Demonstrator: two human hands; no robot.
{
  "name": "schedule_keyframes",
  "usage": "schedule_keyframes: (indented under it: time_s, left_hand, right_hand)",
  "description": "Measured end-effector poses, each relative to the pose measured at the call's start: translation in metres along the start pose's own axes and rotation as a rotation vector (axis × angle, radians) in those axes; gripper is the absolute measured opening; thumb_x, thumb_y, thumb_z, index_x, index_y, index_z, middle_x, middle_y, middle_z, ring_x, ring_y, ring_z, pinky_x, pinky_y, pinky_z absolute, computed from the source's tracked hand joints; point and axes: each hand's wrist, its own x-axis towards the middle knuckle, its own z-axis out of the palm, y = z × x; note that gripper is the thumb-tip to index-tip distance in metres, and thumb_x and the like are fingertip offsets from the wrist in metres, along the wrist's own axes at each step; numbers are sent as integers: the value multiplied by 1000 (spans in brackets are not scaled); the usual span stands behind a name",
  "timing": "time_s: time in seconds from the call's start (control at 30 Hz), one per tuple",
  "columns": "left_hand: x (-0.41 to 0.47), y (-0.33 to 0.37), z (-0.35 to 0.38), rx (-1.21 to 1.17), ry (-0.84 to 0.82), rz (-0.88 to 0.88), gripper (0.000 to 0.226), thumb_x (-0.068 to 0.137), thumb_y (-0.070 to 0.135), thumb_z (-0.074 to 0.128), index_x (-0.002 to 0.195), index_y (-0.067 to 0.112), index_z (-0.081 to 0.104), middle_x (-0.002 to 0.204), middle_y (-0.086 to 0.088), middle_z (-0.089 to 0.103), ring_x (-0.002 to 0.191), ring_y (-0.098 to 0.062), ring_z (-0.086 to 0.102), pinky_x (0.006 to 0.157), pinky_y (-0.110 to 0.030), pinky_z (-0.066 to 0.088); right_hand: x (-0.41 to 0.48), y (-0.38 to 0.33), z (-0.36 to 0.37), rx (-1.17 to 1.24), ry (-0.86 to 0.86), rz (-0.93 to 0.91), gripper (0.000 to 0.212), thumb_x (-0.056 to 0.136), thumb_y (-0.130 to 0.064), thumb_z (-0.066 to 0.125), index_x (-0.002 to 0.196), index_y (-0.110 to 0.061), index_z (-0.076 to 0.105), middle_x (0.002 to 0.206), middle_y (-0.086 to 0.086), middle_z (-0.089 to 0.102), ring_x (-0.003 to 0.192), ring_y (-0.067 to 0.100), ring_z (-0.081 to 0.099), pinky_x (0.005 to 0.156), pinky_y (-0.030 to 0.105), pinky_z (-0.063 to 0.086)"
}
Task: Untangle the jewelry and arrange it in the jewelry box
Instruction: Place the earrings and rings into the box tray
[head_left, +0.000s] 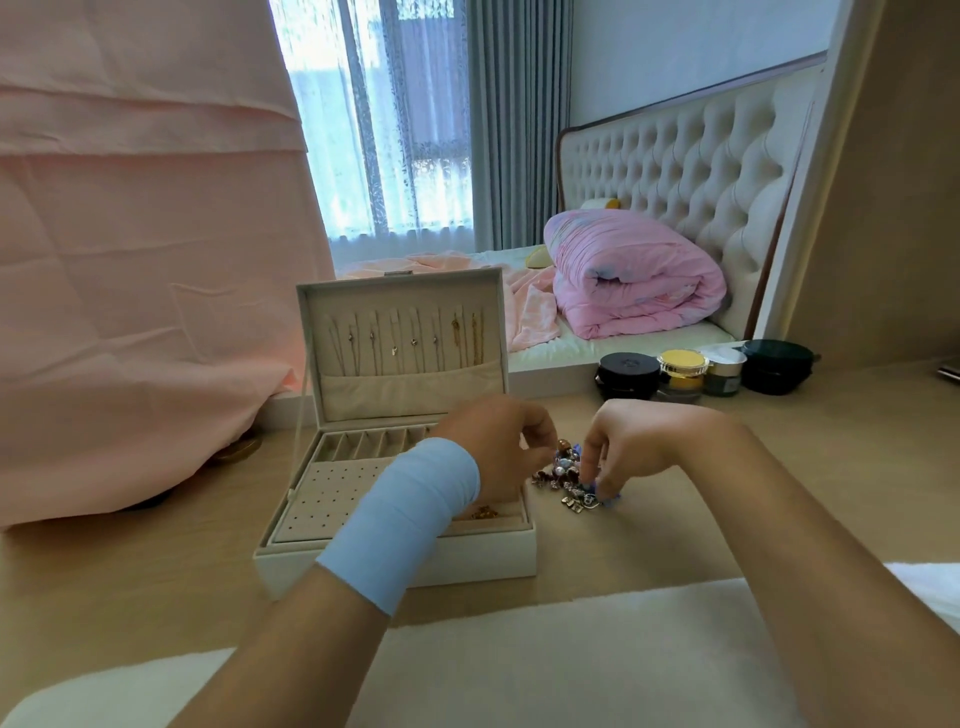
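A person's left hand (498, 441) and right hand (639, 441) both work at a tangle of jewelry (569, 478) lying on a pale wooden table (675, 540), just beside the right wall of an open jewelry box (395, 564). The tangle is a small, dense clump of mixed pieces: brown and pearly beads, silver-toned charms and a few blue bits, with short ends trailing towards the near side. The left hand, with a light blue wristband (410, 514) on its wrist, reaches across the box with fingers curled down and pinches the far top of the clump. The right hand comes in from the other side, its fingertips closed on the clump's right edge.

The box is white outside and lined in cream. Its lid (400, 291) stands upright and carries a row of necklaces (410, 343), thin silver-toned chains with small pendants on the left and gold-toned chains on the right, their lower ends tucked into a fabric pocket. The tray below has a row of narrow slots at the back and a panel of small holes on the left. A gold piece (483, 513) lies in a near compartment, partly hidden by the wrist.

Four cosmetic jars (680, 371) stand at the table's far edge; a mark on the black jar's lid (626, 364) is too blurred to read. A rolled pink quilt (634, 275) lies on the bed behind.
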Motion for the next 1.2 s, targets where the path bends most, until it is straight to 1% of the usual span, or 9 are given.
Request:
schedule_keyframes:
  time_s: [0.1,0.2,0.3,0.47,0.7,0.9,0.97,1.1,1.2]
  left_hand:
    - [23,13,13,193,-22,41,16,91,32,60,104,34,70,108,13,66,99,-12,60,84,-27,50]
    - [41,19,24,286,-111,17,19,88,33,63,105,36,71,112,9,66,104,-18,59,89,-29,51]
    - [52,19,35,302,-193,-2,17,84,32,69,100,35,73,109,9,68,104,-19,60,88,-27,50]
    - [59,15,40,197,-199,-13,17,84,27,71,100,31,74,106,9,69,99,-16,60,87,-25,50]
    - [59,9,39,28,-148,13,26,83,30,73,109,29,66,108,9,66,97,-14,59,89,-31,52]
    - [56,3,33,-239,-13,-54,15,83,27,75,93,31,64,86,11,68,79,-7,62,75,-22,51]
    - [55,1,32,-276,20,-66,11,84,28,75,92,28,67,82,9,69,73,-6,59,71,-21,50]
    - [53,-6,25,-357,45,-92,10,87,24,71,97,21,70,88,0,73,74,-13,63,80,-33,56]
    - [49,-11,16,-414,62,-95,14,91,22,67,104,17,69,86,-1,72,70,-10,62,77,-28,55]
  right_hand:
    - [2,8,-1,-8,9,67,24,70,-28,91,89,-23,78,93,-3,73,89,16,68,66,28,53]
    - [6,10,3,-14,7,123,32,70,-34,90,92,-16,77,90,0,74,70,15,63,58,27,50]
    - [8,12,6,-39,-10,154,32,72,-32,89,94,-12,78,86,1,76,60,14,60,61,29,51]
    - [15,20,6,-17,14,149,24,75,-26,86,93,-13,77,86,3,75,63,16,62,61,29,53]
    - [8,21,-7,114,19,93,21,85,-24,67,101,-12,73,89,11,71,64,19,51,53,28,38]
    - [4,22,-12,492,79,-15,11,97,-12,57,103,-9,66,99,14,75,51,14,52,45,24,32]
    - [4,23,-11,568,120,-54,11,98,-11,55,101,-10,66,96,14,76,51,15,54,45,24,34]
    - [2,20,-11,700,187,-124,11,99,-11,58,103,-11,68,94,14,76,53,14,57,47,25,42]
    - [1,15,-11,755,257,-207,11,93,-8,68,103,-11,73,90,8,73,60,12,60,52,25,49]
